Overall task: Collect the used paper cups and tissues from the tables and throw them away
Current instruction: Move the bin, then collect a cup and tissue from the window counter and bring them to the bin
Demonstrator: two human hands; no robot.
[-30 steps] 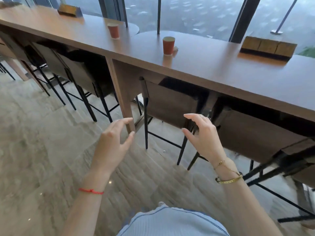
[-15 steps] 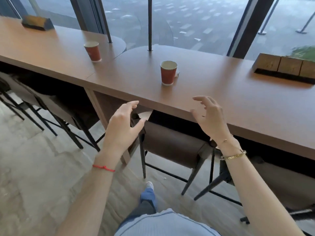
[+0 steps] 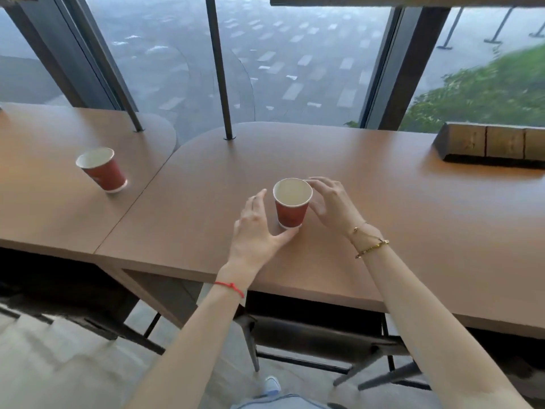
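Fingers spread and curved, a person's two hands bracket a red paper cup (image 3: 292, 203) standing upright on a brown wooden counter (image 3: 368, 231) by a window. The left hand (image 3: 259, 228) sits open at the cup's left, thumb stretched along the tabletop to the cup's base and apparently touching it, the other fingers raised just clear of the wall. The right hand (image 3: 331, 206) cups the far right side, fingertips close to the rim; whether they touch it cannot be told. Neither hand is closed on the cup.

The cup stands mid-depth on the counter, well back from the near edge, with bare tabletop around it on every side. A second red cup (image 3: 101, 169) stands on the adjoining counter (image 3: 44, 208) to the left, across the seam where the two tops meet, well apart from the hands. A wooden block (image 3: 489, 149) lies far right near the glass. A dark post (image 3: 219, 69) rises through the counter behind the cup. Dark stools (image 3: 318, 335) are tucked under the near edge.
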